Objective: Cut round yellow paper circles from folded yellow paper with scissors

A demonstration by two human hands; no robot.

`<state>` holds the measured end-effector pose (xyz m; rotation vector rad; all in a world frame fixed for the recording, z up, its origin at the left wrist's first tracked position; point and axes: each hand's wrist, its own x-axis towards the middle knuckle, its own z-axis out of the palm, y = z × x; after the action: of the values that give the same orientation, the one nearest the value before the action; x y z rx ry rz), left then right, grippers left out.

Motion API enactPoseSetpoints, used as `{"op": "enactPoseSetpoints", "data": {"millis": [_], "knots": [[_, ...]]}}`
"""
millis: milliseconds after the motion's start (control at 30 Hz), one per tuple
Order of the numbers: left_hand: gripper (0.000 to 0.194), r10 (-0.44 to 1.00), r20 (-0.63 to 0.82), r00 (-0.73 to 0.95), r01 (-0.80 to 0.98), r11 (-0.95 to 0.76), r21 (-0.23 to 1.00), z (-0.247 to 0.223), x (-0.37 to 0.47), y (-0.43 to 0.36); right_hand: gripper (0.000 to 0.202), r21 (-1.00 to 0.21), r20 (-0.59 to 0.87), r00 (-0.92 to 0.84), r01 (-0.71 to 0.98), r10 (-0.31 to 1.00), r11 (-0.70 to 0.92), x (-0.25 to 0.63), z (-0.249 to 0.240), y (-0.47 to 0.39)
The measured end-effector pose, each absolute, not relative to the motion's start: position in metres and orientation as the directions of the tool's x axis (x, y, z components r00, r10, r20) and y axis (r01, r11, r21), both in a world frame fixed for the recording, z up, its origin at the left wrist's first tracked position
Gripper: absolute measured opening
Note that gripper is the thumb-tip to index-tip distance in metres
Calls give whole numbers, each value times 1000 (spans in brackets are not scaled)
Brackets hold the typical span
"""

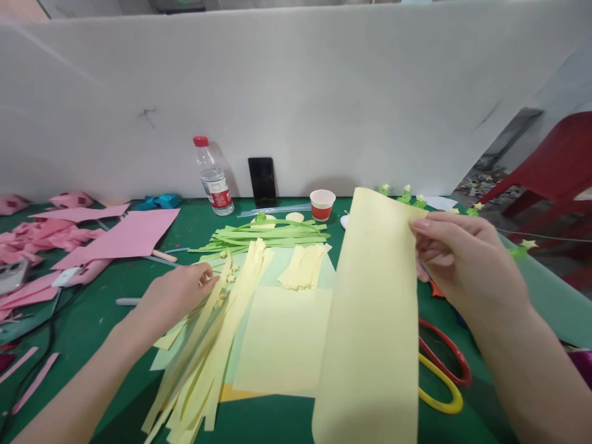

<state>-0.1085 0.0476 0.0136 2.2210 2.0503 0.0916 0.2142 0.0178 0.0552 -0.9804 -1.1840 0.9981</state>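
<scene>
My right hand [467, 265] pinches the upper right edge of a large pale yellow paper sheet [370, 320], which stands up and curves over on its left side. My left hand [182, 290] has its fingers curled together at a strip in a bundle of long pale yellow paper strips [231, 345]; the fingertips are partly hidden. Between the hands lies a flat pale yellow sheet [282, 345], with a small stack of short yellow strips [305, 266] above it. Scissors [441, 394] with red and yellow handles lie partly under the raised sheet.
Green paper strips [272, 234] lie behind the yellow ones. A water bottle [215, 185], a phone [262, 182] and a paper cup [322, 205] stand along the white partition [324, 92]. Pink paper [124, 237] and a black cable [50, 327] are at left; a red chair [550, 160] is at right.
</scene>
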Motion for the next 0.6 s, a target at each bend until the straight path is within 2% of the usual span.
{"op": "enactPoseSetpoints", "data": {"millis": [133, 367, 533, 600], "knots": [[28, 990, -116, 83, 991, -70, 111, 1, -108, 37, 26, -956, 266, 124, -91, 956, 278, 216, 55, 19], [40, 983, -143, 114, 991, -101, 93, -3, -85, 29, 26, -957, 266, 111, -84, 958, 276, 213, 54, 22], [29, 968, -143, 206, 974, -189, 123, -11, -73, 27, 23, -964, 243, 100, -89, 965, 252, 213, 55, 19], [30, 962, -151, 226, 967, -202, 157, -14, -70, 25, 23, -966, 237, 88, -86, 967, 245, 212, 55, 19]]}}
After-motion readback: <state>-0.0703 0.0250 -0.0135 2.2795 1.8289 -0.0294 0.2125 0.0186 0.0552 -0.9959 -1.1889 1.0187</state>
